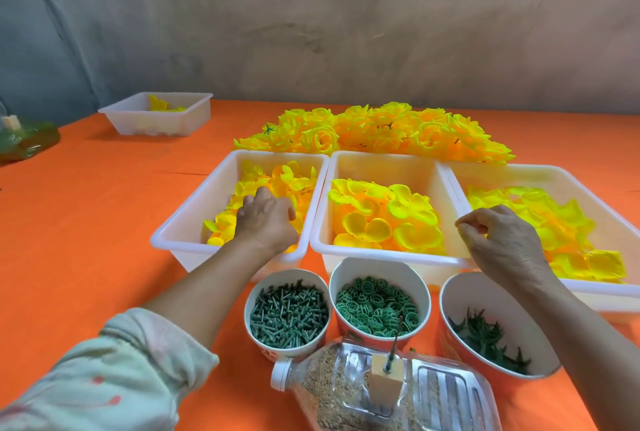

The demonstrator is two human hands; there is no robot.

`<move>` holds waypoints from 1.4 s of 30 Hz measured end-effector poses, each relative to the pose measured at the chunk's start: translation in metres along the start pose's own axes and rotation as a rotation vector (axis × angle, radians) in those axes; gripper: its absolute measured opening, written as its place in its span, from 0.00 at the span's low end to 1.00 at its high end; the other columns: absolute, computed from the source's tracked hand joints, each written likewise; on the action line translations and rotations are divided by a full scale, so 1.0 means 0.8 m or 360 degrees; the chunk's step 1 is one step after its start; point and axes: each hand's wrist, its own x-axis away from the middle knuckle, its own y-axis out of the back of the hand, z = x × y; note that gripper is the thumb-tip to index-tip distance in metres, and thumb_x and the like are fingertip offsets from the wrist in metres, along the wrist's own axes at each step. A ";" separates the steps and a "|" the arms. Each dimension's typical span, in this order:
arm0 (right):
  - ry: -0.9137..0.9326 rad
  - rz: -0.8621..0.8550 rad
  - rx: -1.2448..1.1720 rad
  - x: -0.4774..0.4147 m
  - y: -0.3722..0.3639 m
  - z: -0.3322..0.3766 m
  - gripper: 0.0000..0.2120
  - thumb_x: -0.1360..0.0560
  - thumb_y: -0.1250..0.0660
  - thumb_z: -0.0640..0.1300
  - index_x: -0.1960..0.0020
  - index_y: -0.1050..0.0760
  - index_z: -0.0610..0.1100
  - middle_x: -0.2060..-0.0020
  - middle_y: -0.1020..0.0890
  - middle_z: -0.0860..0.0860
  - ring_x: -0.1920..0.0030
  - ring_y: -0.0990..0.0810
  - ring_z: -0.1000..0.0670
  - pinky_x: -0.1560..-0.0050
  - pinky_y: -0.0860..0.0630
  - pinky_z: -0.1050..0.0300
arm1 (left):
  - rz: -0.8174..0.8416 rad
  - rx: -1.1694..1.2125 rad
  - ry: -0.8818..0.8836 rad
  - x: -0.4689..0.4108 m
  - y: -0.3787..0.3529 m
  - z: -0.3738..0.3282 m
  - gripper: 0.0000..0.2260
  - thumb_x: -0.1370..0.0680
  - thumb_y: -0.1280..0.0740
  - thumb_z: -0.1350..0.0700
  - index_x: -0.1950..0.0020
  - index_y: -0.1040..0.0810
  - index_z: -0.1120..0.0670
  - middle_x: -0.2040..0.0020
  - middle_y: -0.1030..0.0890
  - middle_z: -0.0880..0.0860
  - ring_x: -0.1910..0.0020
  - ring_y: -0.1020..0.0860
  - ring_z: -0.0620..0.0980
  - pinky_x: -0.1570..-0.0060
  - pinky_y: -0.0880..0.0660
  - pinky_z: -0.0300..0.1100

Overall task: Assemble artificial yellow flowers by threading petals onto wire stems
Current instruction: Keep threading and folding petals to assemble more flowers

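I see bright yellow petals heaped in the left white bin. The left hand rests on them, fingers bent down; whether they grip, I cannot tell. The right hand hangs over the middle bin rim, fingers curled together. Cups of green parts stand nearer, before a bottle bearing the wire stem

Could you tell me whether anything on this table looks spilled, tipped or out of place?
Nothing looks spilled. The clear bottle lies on its side, but a wooden block holding a thin pin sits on it, so that seems deliberate. The finished flowers are heaped loose on the table behind the trays.
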 end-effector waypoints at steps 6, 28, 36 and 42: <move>-0.0013 -0.0006 -0.0012 0.000 0.002 0.000 0.08 0.24 0.35 0.42 0.51 0.17 0.46 0.53 0.21 0.47 0.52 0.22 0.44 0.52 0.29 0.53 | -0.0337 0.0495 0.0036 -0.001 0.009 0.005 0.00 0.26 0.30 0.54 0.56 0.20 0.49 0.46 0.23 0.57 0.45 0.25 0.60 0.46 0.27 0.48; -0.0095 0.0899 -0.1729 0.093 0.080 0.160 0.26 0.37 0.31 0.61 0.45 0.23 0.47 0.59 0.15 0.48 0.61 0.17 0.51 0.61 0.20 0.56 | 0.0357 0.2686 -0.0132 0.153 0.103 -0.058 0.10 0.30 0.33 0.56 0.51 0.26 0.57 0.57 0.17 0.55 0.65 0.19 0.50 0.62 0.19 0.43; -0.0194 0.0850 -0.1954 0.127 0.093 0.161 0.13 0.27 0.30 0.35 0.44 0.24 0.45 0.60 0.20 0.46 0.66 0.19 0.51 0.68 0.23 0.58 | 0.0282 0.2556 -0.0162 0.191 0.107 -0.074 0.04 0.34 0.31 0.53 0.61 0.24 0.51 0.62 0.18 0.52 0.67 0.20 0.46 0.66 0.21 0.41; -0.0183 0.0850 -0.1963 0.138 0.096 0.151 0.15 0.27 0.31 0.31 0.45 0.24 0.46 0.56 0.20 0.41 0.59 0.21 0.43 0.58 0.26 0.49 | 0.0094 0.2474 -0.0219 0.207 0.104 -0.080 0.10 0.31 0.29 0.58 0.54 0.28 0.51 0.66 0.20 0.50 0.68 0.20 0.47 0.69 0.23 0.41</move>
